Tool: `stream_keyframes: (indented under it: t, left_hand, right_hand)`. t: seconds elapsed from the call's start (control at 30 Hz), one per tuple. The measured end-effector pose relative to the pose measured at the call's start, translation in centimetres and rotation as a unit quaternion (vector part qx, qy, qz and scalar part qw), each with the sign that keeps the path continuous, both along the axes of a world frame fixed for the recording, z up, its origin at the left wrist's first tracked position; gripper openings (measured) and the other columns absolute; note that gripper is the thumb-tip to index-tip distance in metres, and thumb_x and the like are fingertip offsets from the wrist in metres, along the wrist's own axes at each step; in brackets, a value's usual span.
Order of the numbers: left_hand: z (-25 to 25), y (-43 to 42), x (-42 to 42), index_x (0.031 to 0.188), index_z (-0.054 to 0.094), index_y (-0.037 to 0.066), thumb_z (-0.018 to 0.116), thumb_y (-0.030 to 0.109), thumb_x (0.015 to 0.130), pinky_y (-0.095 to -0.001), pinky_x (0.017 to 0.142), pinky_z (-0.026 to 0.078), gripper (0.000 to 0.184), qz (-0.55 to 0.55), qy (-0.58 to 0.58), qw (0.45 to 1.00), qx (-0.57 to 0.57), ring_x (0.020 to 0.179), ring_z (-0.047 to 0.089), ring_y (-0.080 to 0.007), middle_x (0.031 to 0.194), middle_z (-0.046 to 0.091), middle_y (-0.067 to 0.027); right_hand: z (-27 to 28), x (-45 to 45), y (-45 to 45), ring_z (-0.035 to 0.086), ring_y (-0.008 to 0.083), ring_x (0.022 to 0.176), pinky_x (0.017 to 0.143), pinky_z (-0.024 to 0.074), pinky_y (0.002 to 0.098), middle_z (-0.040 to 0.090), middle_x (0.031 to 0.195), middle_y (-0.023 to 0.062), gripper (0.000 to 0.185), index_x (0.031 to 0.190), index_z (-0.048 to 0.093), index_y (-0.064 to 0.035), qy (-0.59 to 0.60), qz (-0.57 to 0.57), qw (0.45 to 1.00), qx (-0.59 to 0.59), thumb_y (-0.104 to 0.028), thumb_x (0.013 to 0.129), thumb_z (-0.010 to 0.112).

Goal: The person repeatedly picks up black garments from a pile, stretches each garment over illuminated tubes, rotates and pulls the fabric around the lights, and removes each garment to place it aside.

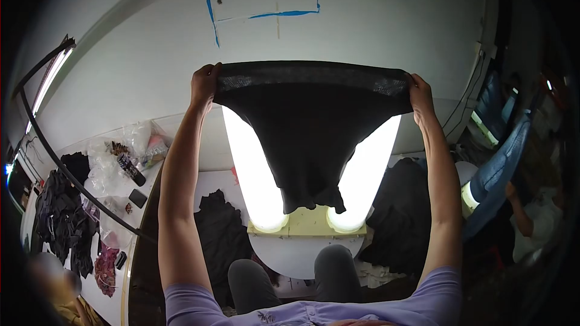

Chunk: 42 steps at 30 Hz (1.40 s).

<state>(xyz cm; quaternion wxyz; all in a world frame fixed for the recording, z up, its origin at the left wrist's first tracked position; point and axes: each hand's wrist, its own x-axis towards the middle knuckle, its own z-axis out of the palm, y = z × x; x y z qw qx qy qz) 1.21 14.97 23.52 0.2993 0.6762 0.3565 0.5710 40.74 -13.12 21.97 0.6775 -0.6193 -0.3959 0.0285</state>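
A black stretchy garment (311,121) hangs spread out in front of me, its wide band pulled taut at the top. Lace-like patches show near both ends of the band. My left hand (204,86) grips the band's left end, fingers closed round it. At the opposite end, my right hand (421,98) is closed on the band. Behind the cloth stand two glowing white columns, a left one (257,187) and a right one (356,193), on a yellow base (302,224). The garment's narrow lower part hangs between them and partly covers them.
Dark cloth piles lie left (220,229) and right (399,217) of the base. A side table (112,284) carries plastic bags (112,163), dark garments (63,211) and a phone (138,198). On the right, another person's arm (521,211) is near blue denim (498,163).
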Motion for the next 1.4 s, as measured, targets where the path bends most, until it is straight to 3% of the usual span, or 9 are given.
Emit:
stream_keyframes:
  t: [0.3, 0.4, 0.6, 0.73, 0.83, 1.1, 1.23, 1.3, 1.4]
  left_hand:
    - [-7.5, 3.2, 0.3, 0.093, 0.061, -0.013, 0.055, 0.004, 0.084, -0.0351, 0.052, 0.057, 0.021, -0.206, -0.059, 0.945, -0.246, 0.065, 0.066, -0.0246, 0.082, 0.064, -0.0197]
    - [-15.3, 3.6, -0.3, 0.097, 0.059, -0.015, 0.039, 0.005, 0.088, -0.0381, 0.058, 0.058, 0.029, -0.231, -0.12, 0.907, -0.33, 0.069, 0.067, -0.0289, 0.085, 0.065, -0.0215]
    - [-29.3, 3.4, -2.5, 0.096, 0.062, -0.013, 0.049, 0.006, 0.083, -0.0373, 0.06, 0.054, 0.026, -0.129, -0.139, 0.901, -0.39, 0.069, 0.065, -0.0271, 0.086, 0.065, -0.02]
    - [-43.6, 10.2, -4.4, 0.094, 0.062, -0.015, 0.053, 0.005, 0.082, -0.0362, 0.062, 0.053, 0.024, -0.103, -0.15, 0.914, -0.362, 0.07, 0.065, -0.0263, 0.087, 0.065, -0.0206]
    - [-36.4, 2.0, -3.1, 0.094, 0.061, -0.016, 0.057, 0.0, 0.08, -0.0348, 0.063, 0.053, 0.021, -0.021, -0.107, 0.918, -0.381, 0.071, 0.064, -0.0262, 0.087, 0.066, -0.0196]
    - [-38.2, 1.5, -4.9, 0.086, 0.058, -0.004, 0.063, 0.012, 0.086, -0.0346, 0.058, 0.057, 0.017, -0.033, -0.17, 0.856, -0.488, 0.065, 0.065, -0.0205, 0.08, 0.064, -0.0127]
    - [-37.3, 0.0, -5.5, 0.089, 0.059, 0.004, 0.068, 0.023, 0.084, -0.0232, 0.043, 0.044, 0.022, -0.05, -0.24, 0.823, -0.512, 0.047, 0.048, -0.0118, 0.069, 0.056, -0.0044]
    - [-37.1, -1.7, -5.6, 0.088, 0.06, 0.016, 0.072, 0.04, 0.078, -0.0322, 0.061, 0.042, 0.03, -0.048, -0.238, 0.818, -0.522, 0.067, 0.047, -0.0121, 0.076, 0.052, 0.0022]
    - [-36.0, -3.9, -5.6, 0.089, 0.061, 0.02, 0.075, 0.043, 0.074, -0.0314, 0.068, 0.037, 0.031, -0.048, -0.225, 0.807, -0.543, 0.075, 0.043, -0.0105, 0.079, 0.05, 0.0058]
  right_hand:
    - [-5.7, 2.6, 1.4, 0.063, 0.0147, 0.066, 0.058, 0.0513, 0.0273, 0.066, 0.083, 0.0118, 0.022, 0.098, 0.063, 0.0055, 0.059, 0.078, 0.988, -0.118, -0.01, 0.085, 0.056]
    - [-11.5, 2.9, 0.5, 0.063, 0.0145, 0.066, 0.056, 0.05, 0.0265, 0.066, 0.085, 0.013, 0.021, 0.096, 0.064, 0.0068, 0.132, 0.101, 0.978, -0.122, -0.008, 0.084, 0.055]
    - [-21.3, 1.5, -2.1, 0.062, 0.0183, 0.068, 0.056, 0.0453, 0.0324, 0.067, 0.088, 0.0157, 0.021, 0.092, 0.064, 0.0079, 0.234, 0.059, 0.957, -0.159, -0.006, 0.086, 0.05]
    - [-29.8, 2.9, -1.0, 0.062, 0.0216, 0.072, 0.059, 0.0458, 0.0364, 0.067, 0.089, 0.016, 0.023, 0.092, 0.065, 0.0083, 0.296, 0.003, 0.947, -0.121, -0.007, 0.087, 0.049]
    - [-30.4, 2.0, -1.0, 0.063, 0.0246, 0.075, 0.061, 0.046, 0.0372, 0.067, 0.091, 0.0172, 0.025, 0.094, 0.065, 0.0091, 0.328, -0.046, 0.936, -0.117, -0.008, 0.088, 0.048]
    - [-36.2, 3.5, -1.5, 0.061, 0.0228, 0.069, 0.057, 0.0462, 0.0344, 0.065, 0.081, 0.0151, 0.023, 0.087, 0.064, 0.0083, 0.369, -0.067, 0.918, -0.126, -0.005, 0.085, 0.046]
    - [-36.3, 3.4, -1.3, 0.058, 0.0205, 0.061, 0.054, 0.0452, 0.035, 0.061, 0.072, 0.0096, 0.02, 0.077, 0.061, 0.0047, 0.4, -0.053, 0.912, -0.068, -0.002, 0.084, 0.043]
    - [-35.1, 2.9, -2.0, 0.052, 0.0127, 0.054, 0.047, 0.0414, 0.0306, 0.057, 0.067, 0.0036, 0.015, 0.08, 0.061, -0.0001, 0.429, 0.008, 0.9, -0.07, -0.006, 0.086, 0.048]
    - [-36.2, 4.8, -3.5, 0.049, 0.0066, 0.054, 0.044, 0.0372, 0.0252, 0.053, 0.065, -0.0004, 0.009, 0.084, 0.061, -0.0046, 0.46, 0.105, 0.88, -0.056, -0.011, 0.086, 0.055]
